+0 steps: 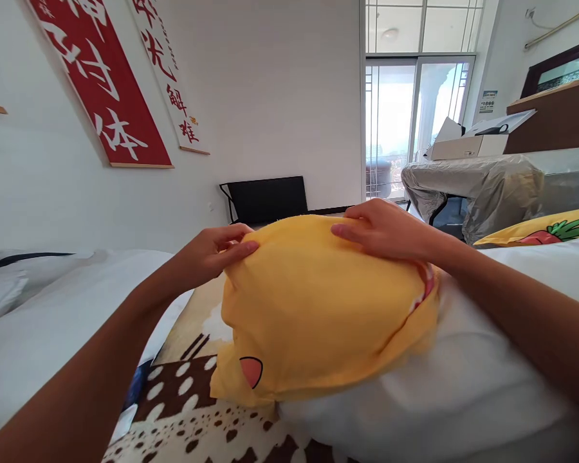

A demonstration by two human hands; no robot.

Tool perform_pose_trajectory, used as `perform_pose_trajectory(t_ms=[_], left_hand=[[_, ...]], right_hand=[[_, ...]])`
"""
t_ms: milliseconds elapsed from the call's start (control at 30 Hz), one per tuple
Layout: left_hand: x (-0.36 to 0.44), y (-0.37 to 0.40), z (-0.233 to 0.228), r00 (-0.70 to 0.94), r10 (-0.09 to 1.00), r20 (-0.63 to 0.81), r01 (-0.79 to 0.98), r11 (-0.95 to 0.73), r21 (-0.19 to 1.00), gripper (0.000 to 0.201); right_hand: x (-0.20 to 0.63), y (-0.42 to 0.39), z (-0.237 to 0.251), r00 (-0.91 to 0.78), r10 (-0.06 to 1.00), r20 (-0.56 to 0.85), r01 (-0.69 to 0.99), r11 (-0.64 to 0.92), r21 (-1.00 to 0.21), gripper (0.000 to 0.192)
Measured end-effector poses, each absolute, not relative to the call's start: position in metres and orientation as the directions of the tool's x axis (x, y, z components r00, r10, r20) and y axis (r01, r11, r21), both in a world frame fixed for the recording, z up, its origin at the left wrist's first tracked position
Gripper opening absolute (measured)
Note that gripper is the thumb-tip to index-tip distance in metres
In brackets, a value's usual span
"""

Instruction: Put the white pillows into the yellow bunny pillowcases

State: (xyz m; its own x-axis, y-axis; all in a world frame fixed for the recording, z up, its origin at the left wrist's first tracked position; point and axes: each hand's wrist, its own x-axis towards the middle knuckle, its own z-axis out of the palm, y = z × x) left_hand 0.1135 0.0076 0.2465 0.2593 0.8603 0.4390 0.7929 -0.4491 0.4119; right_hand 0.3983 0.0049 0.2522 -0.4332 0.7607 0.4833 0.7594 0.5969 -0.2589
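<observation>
Left hand: the left hand (217, 254), left of centre in the frame, pinches the far left edge of the yellow cotton pillowcase (313, 308); thumb and fingers are pressed together on the cloth.
Right hand: the right hand (386, 228), right of centre, lies over the far right edge of the same cover, fingers curled down and clamped on the fabric.
Pillowcase: it sits at the centre of the frame, bunched over one end of the plump white pillow (444, 386), which runs toward the lower right.
Surroundings: a brown-and-cream patterned bed cover (183, 411) lies at the lower left; a second yellow pillow with a printed carrot (545, 230) lies at the right edge; red wall banners with white characters (101, 83) hang at the upper left.
Risk, slipping: the grip is at the hem only, so the thin cloth could slide out of the pinch if pulled hard.
Risk, bunching: the cover looks gathered in folds near the lower edge; uneven pulling could jam it on the pillow's corner.
Risk, seam: strain on the opening at the right could stress the stitching.
</observation>
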Motion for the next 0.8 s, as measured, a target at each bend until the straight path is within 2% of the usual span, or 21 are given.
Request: perform_pose_trajectory(t_ms=[67,100,200,267,400,467,500,567,667,733,800], left_hand=[[0.117,0.003,0.248,0.287,0.847,0.447,0.782,-0.477,0.401,0.031],[0.118,0.002,0.25,0.286,0.822,0.492,0.806,-0.485,0.341,0.03],[0.126,0.001,0.259,0.296,0.649,0.7,0.884,-0.464,0.056,0.027],[0.139,0.004,0.264,0.347,0.564,0.749,0.897,-0.433,-0.09,0.029],[0.179,0.013,0.258,0.537,0.464,0.705,0.841,-0.36,-0.404,0.029],[0.194,0.018,0.252,0.67,0.36,0.649,0.741,-0.389,-0.548,0.025],[0.197,0.021,0.25,0.707,0.308,0.637,0.703,-0.408,-0.583,0.025],[0.192,0.024,0.247,0.682,0.245,0.689,0.711,-0.446,-0.544,0.025],[0.164,0.025,0.244,0.482,0.306,0.821,0.824,-0.475,-0.308,0.022],[0.142,0.021,0.237,0.382,0.382,0.841,0.869,-0.458,-0.186,0.039],[0.124,0.016,0.225,0.267,0.44,0.858,0.902,-0.427,-0.062,0.067]], right_hand=[[0.395,0.001,0.251,-0.501,0.774,0.388,0.741,0.615,-0.269,0.048],[0.392,0.0,0.25,-0.541,0.762,0.357,0.731,0.636,-0.249,0.047],[0.379,0.002,0.243,-0.606,0.722,0.333,0.713,0.679,-0.174,0.038],[0.369,0.004,0.236,-0.604,0.725,0.332,0.716,0.676,-0.173,0.037],[0.353,0.004,0.225,-0.556,0.742,0.374,0.727,0.652,-0.213,0.034],[0.352,0.004,0.223,-0.542,0.724,0.428,0.706,0.668,-0.237,0.027],[0.355,0.005,0.224,-0.536,0.717,0.446,0.692,0.676,-0.255,0.026],[0.367,0.006,0.227,-0.507,0.726,0.464,0.674,0.67,-0.311,0.031],[0.389,0.009,0.235,-0.38,0.796,0.47,0.669,0.588,-0.455,0.039],[0.401,0.012,0.239,-0.277,0.826,0.492,0.669,0.533,-0.518,0.036],[0.407,0.014,0.24,-0.199,0.81,0.552,0.692,0.515,-0.506,0.031]])
